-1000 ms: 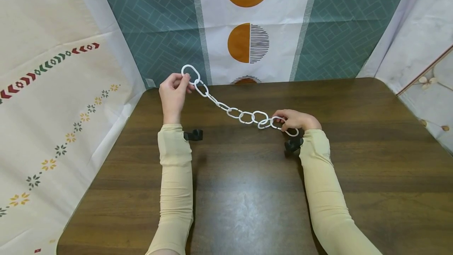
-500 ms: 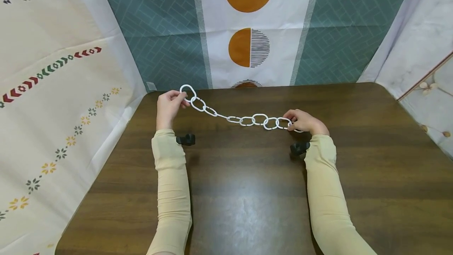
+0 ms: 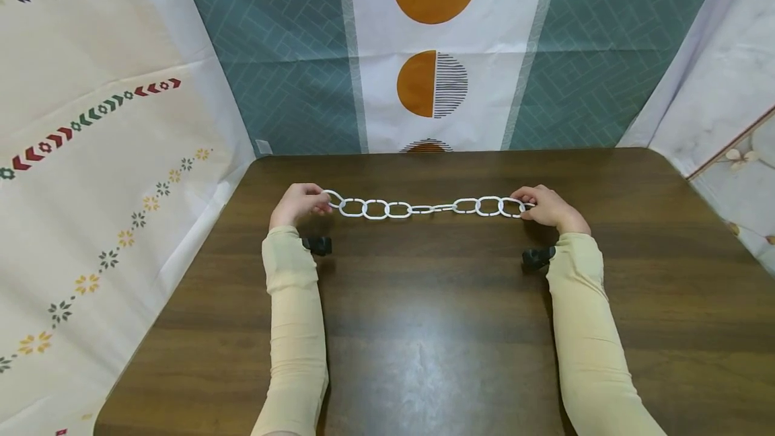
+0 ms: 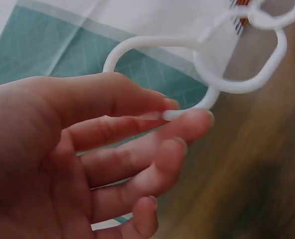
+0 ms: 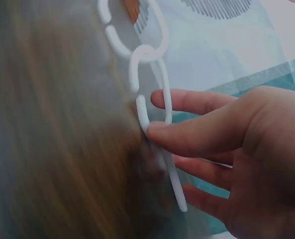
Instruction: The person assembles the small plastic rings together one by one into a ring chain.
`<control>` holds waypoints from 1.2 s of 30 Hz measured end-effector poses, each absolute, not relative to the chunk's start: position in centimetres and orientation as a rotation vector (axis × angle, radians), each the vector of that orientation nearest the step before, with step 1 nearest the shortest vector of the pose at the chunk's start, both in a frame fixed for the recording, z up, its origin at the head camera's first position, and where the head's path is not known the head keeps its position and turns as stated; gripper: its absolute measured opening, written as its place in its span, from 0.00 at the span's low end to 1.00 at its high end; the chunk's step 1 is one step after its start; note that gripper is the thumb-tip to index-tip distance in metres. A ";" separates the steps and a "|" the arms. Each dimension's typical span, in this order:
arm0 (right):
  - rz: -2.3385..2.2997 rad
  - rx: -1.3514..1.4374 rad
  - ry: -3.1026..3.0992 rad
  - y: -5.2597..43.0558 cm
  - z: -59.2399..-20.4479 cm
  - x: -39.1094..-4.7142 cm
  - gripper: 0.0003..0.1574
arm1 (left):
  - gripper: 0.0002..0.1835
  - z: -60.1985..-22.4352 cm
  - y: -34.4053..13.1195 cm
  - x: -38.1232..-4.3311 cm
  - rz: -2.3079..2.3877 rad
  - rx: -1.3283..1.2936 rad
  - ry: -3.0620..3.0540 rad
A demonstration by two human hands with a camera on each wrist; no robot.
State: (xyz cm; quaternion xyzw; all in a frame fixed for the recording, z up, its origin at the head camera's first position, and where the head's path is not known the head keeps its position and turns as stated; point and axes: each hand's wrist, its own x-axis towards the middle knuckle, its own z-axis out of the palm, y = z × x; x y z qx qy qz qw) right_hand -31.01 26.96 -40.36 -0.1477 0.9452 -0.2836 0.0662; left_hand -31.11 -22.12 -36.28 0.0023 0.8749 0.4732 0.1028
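Observation:
A chain of several white plastic links stretches nearly straight from side to side above the far half of the table. My left hand pinches the link at its left end. In the left wrist view, thumb and forefinger of the left hand meet on that end link, with the other fingers loosely bent. At the other end my right hand pinches a link near the tip. The right wrist view shows the right hand's thumb on a link that has a small gap, while the last link hangs below.
The brown wooden table extends under both arms. A teal and white patterned cloth hangs behind its far edge. Patterned cloths also hang at the left and right. Black wrist mounts sit at both cuffs.
My left hand has come down from its raised position, and my right hand has moved to the right. The chain has gone from slanting and sagging to nearly level and straight.

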 end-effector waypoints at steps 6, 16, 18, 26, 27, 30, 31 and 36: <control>-0.805 -0.484 2.857 28.6 -40.6 -31.0 0.21 | 0.12 -37.1 -22.4 -31.8 1.265 0.108 2.581; -0.947 -0.460 2.810 29.3 -41.0 -31.1 0.24 | 0.12 -37.4 -23.1 -31.8 1.114 0.169 2.563; -0.951 -0.463 2.806 29.4 -41.0 -31.0 0.25 | 0.12 -37.6 -23.1 -31.7 1.099 0.162 2.557; -0.985 -0.462 2.757 29.8 -41.8 -30.2 0.30 | 0.14 -38.5 -23.6 -31.2 1.060 0.180 2.559; -0.988 -0.468 2.756 29.8 -41.7 -30.1 0.30 | 0.15 -38.4 -23.6 -31.2 1.063 0.187 2.567; -0.994 -0.476 2.748 29.8 -41.2 -30.1 0.31 | 0.15 -38.0 -23.6 -31.2 1.064 0.184 2.597; -1.001 -0.480 2.741 29.9 -41.0 -30.1 0.31 | 0.14 -37.9 -23.6 -31.2 1.060 0.179 2.606; -1.053 -0.551 2.752 30.4 -40.6 -30.0 0.31 | 0.14 -37.2 -22.8 -31.1 1.042 0.145 2.669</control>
